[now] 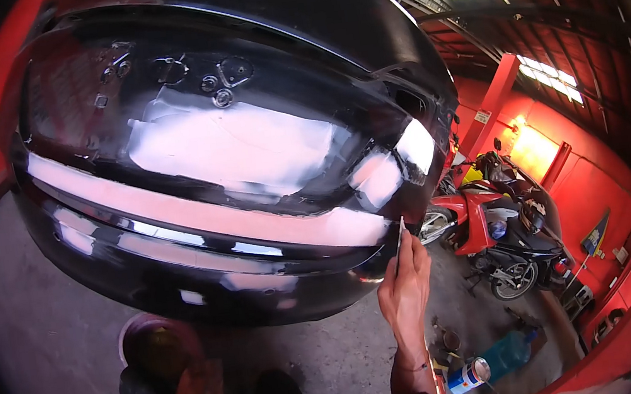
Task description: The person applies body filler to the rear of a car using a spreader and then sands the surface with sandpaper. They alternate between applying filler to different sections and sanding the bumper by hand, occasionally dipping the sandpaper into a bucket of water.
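Rear of a black car, seen from low down. Its glossy, curved panel bears matte patches of pale filler: a broad irregular patch at the centre, a long pinkish band running along the crease below it, and smaller blotches near the panel's right edge. Small round holes and fittings sit above the central patch.

The right hand is raised on an outstretched forearm, fingers together and closed around a thin, flat, dark scraper. The blade points upward and its tip meets the right end of the filler band, at the lower right edge of the panel.

The left hand is low, at the bottom of the view; it is blurred and in shadow, and its grip cannot be told. Just above it is a round, dark tin with a pale rim.

On the grey concrete floor by the right forearm lie a spray can and a blue bottle. A red motorcycle stands beyond, before a red wall.
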{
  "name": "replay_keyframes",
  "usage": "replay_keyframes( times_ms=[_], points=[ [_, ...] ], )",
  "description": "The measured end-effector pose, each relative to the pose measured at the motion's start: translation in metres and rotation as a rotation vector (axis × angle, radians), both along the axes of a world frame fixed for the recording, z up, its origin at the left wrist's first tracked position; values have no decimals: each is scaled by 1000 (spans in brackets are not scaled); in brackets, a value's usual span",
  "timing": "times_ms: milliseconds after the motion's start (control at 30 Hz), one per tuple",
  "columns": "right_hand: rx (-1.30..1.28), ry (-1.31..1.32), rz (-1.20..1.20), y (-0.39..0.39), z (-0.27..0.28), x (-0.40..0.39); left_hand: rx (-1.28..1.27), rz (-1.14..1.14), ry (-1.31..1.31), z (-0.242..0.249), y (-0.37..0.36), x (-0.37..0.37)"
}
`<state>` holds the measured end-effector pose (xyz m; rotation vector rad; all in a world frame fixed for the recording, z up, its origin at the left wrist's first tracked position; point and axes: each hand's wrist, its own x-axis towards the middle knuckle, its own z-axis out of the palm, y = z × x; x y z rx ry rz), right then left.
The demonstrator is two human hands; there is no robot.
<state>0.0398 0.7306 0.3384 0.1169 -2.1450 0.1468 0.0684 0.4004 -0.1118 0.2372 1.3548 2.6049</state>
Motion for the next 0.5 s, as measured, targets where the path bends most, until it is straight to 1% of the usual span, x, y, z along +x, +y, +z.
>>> replay_keyframes(
  times_ms=[33,67,133,167,200,233,267,333,367,400,433,467,500],
  points=[
    [-36,-12,26,-2,0,-9,51,-4,-137,0,3,-1],
    [-29,-11,34,-6,-2,-11,58,3,-135,0,5,-1],
    [-31,-42,123,-39,-1,-11,-31,-21,-81,4,7,-1],
    [25,-59,138,-55,-1,-9,-28,-17,-87,10,5,3],
    [28,-62,144,-72,2,-5,-123,-27,-41,34,1,8],
    [103,-94,189,-87,4,0,-216,-37,4,46,-1,12],
    [177,-128,232,-98,5,5,-212,-32,-1,41,-1,13],
    [208,-168,267,-103,-1,12,-246,81,145,26,2,5],
    [309,-177,289,-99,-9,14,-241,89,145,19,3,2],
    [411,-184,310,-95,-16,16,-261,143,208,18,6,1],
    [408,-175,331,-94,-20,19,-281,200,275,18,7,-2],
    [415,-172,337,-94,-20,19,-277,208,276,18,5,-1],
    [423,-106,282,-95,-16,23,-247,122,166,34,2,6]
  ],
)
